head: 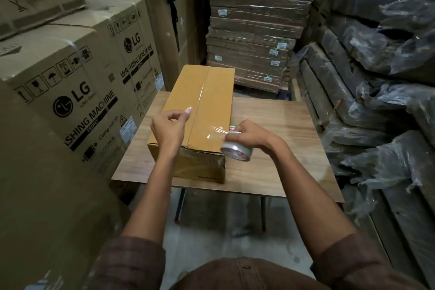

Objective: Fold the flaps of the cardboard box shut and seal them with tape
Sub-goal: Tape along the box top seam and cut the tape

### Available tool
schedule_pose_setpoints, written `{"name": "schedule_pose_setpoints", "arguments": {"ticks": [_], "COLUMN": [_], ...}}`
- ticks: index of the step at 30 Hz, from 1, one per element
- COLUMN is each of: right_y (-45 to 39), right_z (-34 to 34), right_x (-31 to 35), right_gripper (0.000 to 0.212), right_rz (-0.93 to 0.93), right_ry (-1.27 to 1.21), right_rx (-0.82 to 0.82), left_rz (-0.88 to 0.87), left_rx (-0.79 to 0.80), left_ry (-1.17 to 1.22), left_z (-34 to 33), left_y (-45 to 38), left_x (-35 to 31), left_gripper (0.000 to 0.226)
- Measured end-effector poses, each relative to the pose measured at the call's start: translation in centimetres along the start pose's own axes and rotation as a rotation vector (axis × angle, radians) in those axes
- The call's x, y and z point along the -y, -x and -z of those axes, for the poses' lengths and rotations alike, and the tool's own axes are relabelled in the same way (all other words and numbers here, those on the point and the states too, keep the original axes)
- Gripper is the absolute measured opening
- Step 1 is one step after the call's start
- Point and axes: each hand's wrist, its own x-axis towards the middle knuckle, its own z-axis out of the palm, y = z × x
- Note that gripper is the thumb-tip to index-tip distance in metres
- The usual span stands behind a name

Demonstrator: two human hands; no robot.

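A long brown cardboard box (188, 110) lies on a small wooden table (277, 167), its top flaps folded flat. A strip of clear tape (203, 99) runs along the centre seam from the far end toward me. My right hand (247, 134) grips a roll of clear tape (235, 149) at the box's near right corner, with a stretch of tape running from the roll onto the box top. My left hand (168, 125) hovers over the near left part of the box top, fingers loosely curled, holding nothing.
Large washing machine cartons (77, 92) stand close on the left. Stacked wrapped flat boxes (254, 30) fill the back. Dark plastic-wrapped bundles (376, 66) are piled on the right. Concrete floor shows below the table's near edge.
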Motion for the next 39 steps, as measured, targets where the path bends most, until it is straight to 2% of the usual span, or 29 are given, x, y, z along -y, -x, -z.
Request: {"name": "schedule_pose_setpoints", "arguments": {"ticks": [5, 10, 13, 23, 35, 39], "right_y": [-1.4, -1.7, -2.0, -2.9, -3.8, -3.8], "right_z": [0.2, -1.4, -2.2, -2.4, -1.9, -1.7], "right_x": [-0.4, -2.1, -2.8, -2.6, -1.9, -2.0], "right_gripper": [0.04, 0.058, 0.057, 0.048, 0.052, 0.049], "right_rz": [-0.075, -0.192, -0.22, -0.291, -0.341, -0.35], "right_ry": [0.203, 0.322, 0.387, 0.369, 0.412, 0.416], "right_rx": [0.033, 0.06, 0.04, 0.052, 0.087, 0.088], "left_rz": [0.149, 0.233, 0.243, 0.284, 0.287, 0.263], "left_rx": [0.104, 0.185, 0.208, 0.143, 0.13, 0.15], "left_ry": [0.046, 0.036, 0.009, 0.078, 0.025, 0.008], "left_z": [-0.1, -0.7, -1.0, -1.6, -2.3, -2.5], "left_y": [0.8, 1.3, 1.6, 2.2, 2.0, 1.8], "left_x": [3.0, 6.0, 7.4, 9.3, 10.2, 10.5], "left_gripper": [0.02, 0.015, 0.012, 0.004, 0.008, 0.017]}}
